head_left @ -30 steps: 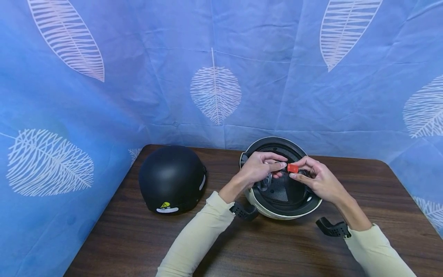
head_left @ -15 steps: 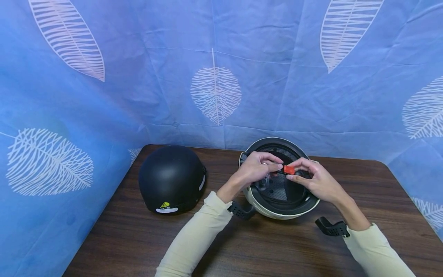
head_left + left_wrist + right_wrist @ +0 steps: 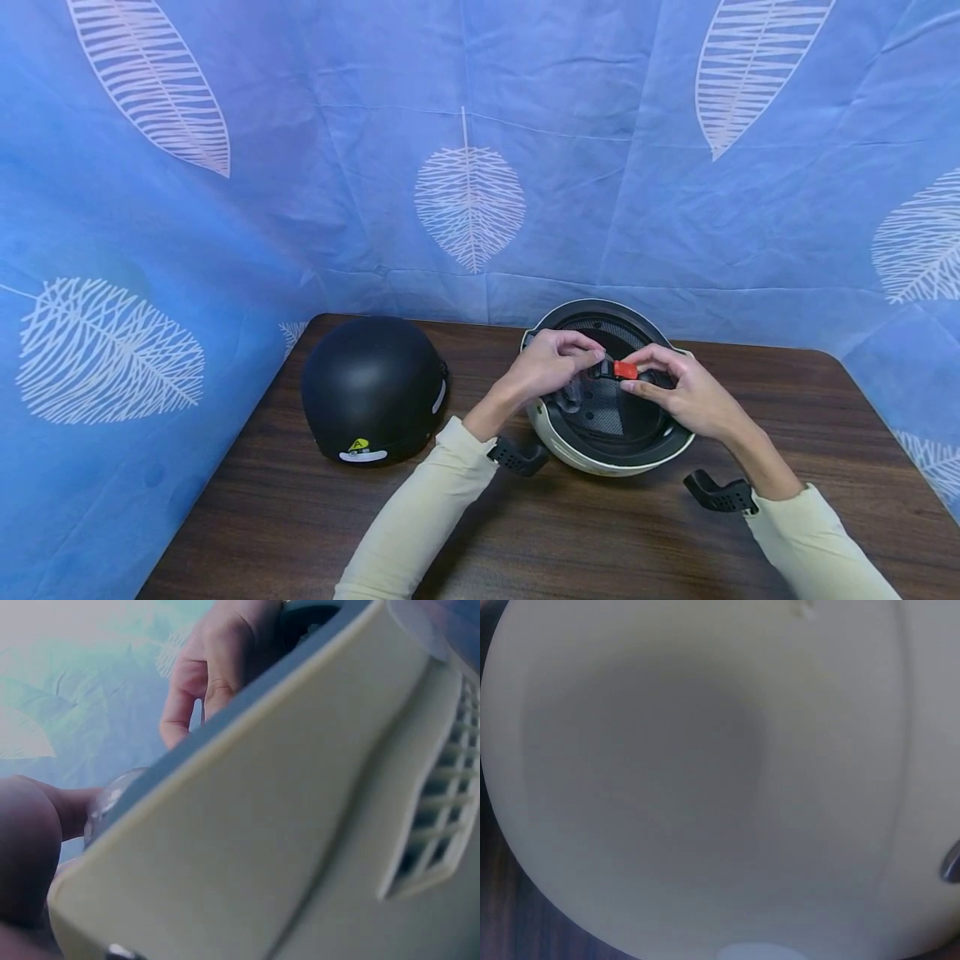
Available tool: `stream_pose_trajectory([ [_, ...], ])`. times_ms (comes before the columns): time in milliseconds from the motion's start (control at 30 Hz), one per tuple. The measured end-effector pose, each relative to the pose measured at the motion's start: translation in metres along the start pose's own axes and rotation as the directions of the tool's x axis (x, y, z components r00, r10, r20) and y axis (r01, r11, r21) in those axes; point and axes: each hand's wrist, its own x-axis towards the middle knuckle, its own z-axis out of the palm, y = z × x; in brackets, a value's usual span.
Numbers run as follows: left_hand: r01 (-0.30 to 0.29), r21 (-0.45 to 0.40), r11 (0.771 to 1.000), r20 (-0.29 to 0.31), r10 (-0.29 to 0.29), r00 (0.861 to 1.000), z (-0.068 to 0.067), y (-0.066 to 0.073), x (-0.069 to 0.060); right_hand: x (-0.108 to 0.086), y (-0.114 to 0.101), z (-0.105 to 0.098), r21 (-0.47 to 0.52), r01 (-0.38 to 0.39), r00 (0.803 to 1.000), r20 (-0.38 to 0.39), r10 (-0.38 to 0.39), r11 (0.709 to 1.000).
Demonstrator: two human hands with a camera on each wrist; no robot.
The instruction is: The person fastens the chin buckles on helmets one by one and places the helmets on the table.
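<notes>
An upturned cream helmet [image 3: 562, 446] lies in front of me, its dark padded inside facing up. Above its opening, the right hand [image 3: 693, 392] pinches the red part of a strap buckle [image 3: 625, 370] between thumb and fingers. The black part of the buckle [image 3: 602, 369] meets the red part. At its left end, the left hand [image 3: 546, 364] holds the strap with thumb and fingertips, which mostly hide it. Something clear hangs below the left hand. The helmet's outer shell [image 3: 247, 810] covers most of the left wrist view, and its pale shell [image 3: 705, 787] fills the right.
A matte black helmet [image 3: 371, 387] rests dome-up on the dark wooden table [image 3: 592, 542], left of the cream one. Behind the table hangs a blue cloth [image 3: 360, 167] with white leaf prints. Each wrist wears a black camera mount [image 3: 517, 458].
The right hand and red buckle part moved slightly left, then held. The left fingers drew back a little leftward, and the black buckle part now shows between the hands.
</notes>
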Motion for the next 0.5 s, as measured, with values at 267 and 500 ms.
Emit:
stream_pose_trajectory([
  [267, -0.171, 0.115, 0.979, -0.171, 0.189, 0.967, -0.007, -0.007, -0.005, 0.000, 0.000, -0.001, -0.039, -0.018, 1.000, 0.001, 0.018, 0.999],
  [500, -0.307, 0.167, 0.937, -0.515, 0.349, 0.783, -0.017, -0.028, 0.003, -0.001, 0.001, -0.001, -0.024, -0.024, 1.000, 0.016, 0.024, 0.999],
])
